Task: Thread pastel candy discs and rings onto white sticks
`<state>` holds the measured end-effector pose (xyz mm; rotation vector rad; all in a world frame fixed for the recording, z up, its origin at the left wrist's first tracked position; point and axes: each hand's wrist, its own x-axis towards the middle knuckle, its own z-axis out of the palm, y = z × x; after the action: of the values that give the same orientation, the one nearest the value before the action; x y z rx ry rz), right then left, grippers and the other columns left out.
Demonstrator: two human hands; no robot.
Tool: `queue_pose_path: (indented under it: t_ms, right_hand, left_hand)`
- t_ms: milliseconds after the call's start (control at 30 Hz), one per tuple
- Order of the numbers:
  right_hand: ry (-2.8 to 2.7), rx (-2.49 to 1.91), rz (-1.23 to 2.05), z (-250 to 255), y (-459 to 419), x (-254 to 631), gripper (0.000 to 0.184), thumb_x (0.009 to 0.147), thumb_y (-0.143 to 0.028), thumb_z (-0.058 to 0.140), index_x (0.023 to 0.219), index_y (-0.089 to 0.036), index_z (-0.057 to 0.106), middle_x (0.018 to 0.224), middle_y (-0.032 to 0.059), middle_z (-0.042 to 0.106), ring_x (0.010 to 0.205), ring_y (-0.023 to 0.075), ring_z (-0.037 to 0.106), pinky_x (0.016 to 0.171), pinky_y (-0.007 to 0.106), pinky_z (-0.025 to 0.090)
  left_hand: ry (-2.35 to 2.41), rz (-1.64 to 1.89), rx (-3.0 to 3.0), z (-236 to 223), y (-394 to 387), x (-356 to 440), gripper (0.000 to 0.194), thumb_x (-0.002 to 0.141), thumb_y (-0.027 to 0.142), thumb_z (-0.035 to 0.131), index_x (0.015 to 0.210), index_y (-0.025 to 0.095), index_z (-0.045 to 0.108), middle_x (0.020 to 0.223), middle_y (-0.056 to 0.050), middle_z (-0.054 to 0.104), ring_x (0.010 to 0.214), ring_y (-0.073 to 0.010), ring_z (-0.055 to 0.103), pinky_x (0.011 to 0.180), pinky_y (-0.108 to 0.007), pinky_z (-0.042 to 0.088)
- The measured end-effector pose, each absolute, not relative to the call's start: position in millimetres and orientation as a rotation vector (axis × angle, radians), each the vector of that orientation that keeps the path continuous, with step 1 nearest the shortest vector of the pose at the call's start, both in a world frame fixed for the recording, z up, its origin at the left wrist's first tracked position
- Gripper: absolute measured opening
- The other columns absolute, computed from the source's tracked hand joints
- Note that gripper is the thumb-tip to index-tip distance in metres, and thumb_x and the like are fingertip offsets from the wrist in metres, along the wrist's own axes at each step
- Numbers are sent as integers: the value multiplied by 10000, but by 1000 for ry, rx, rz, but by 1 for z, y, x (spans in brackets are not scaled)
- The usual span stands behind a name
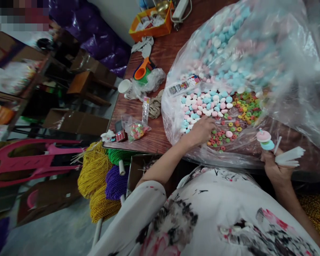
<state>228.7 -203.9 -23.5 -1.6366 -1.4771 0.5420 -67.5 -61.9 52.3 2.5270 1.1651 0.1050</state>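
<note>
My left hand (203, 131) reaches into the candy on the clear plastic sheeting. Its fingers are curled down at the edge of the ring-shaped candies (220, 139), and what they pinch, if anything, is hidden. Just beyond lie pink, white and blue rounded candies (206, 103). My right hand (277, 165) is closed around a bunch of white sticks (290, 156). Upright at its thumb stands a small stack of candies (264, 138), a pink one above a blue one, with a thin tip showing on top.
A large clear bag (280, 57) full of candies covers the table's right side. Left of it are a white mug (125, 86), an orange scoop (141, 73), a small bag of rings (137, 130) and a phone (120, 132). Yellow cord bundles (92, 170) hang below the table edge.
</note>
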Motion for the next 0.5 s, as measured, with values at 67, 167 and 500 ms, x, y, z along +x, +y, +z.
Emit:
queue_pose_path:
  t_ms: [67,167,500]
  right_hand:
    - [-1437,-1621,571,-26,-205,228,356,965,-458,580,728,-199,636,590,5,599,564,156,542,624,307,434]
    - [-1427,-1611,546,-27,-205,226,336,957,-434,600,716,-202,625,592,4,607,555,154,550,622,306,443]
    - [-1672,-1521,444,-4,-203,211,200,848,-293,608,663,-223,633,515,0,558,471,148,524,541,272,450]
  left_hand:
    - [1157,18,2647,49,-73,-64,264,814,-5,513,893,132,725,1064,-117,729,1032,-248,582,917,-375,496]
    - [1195,31,2752,43,-83,-66,270,845,7,492,937,129,714,999,-130,709,1033,-261,573,905,-383,503]
    - [1205,912,2168,35,-96,-67,213,936,192,582,1108,183,708,965,-83,698,883,-168,639,760,-308,552]
